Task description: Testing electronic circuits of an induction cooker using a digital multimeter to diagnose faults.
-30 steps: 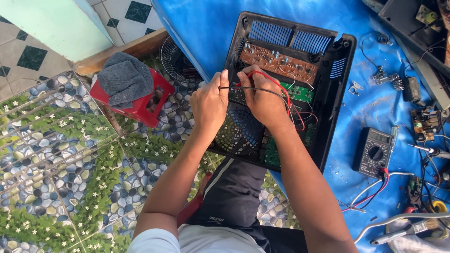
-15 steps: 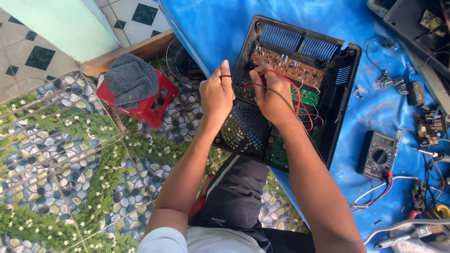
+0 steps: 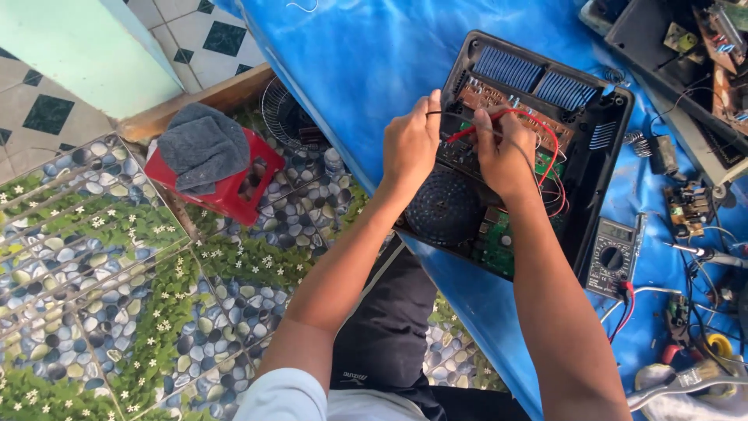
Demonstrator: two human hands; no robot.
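Both probes are now held higher over the opened black appliance (image 3: 538,148) on the blue tarp (image 3: 366,70) than a second ago: the left hand (image 3: 411,143) is pinched on a black probe (image 3: 433,114) and the right hand (image 3: 502,152) is closed on a red probe (image 3: 467,132), whose tips are now set toward the brown circuit board (image 3: 506,101) at the far end. Testing appears to have been shifted to that board, with the grey multimeter (image 3: 612,253) left lying just beside the casing, its leads trailing.
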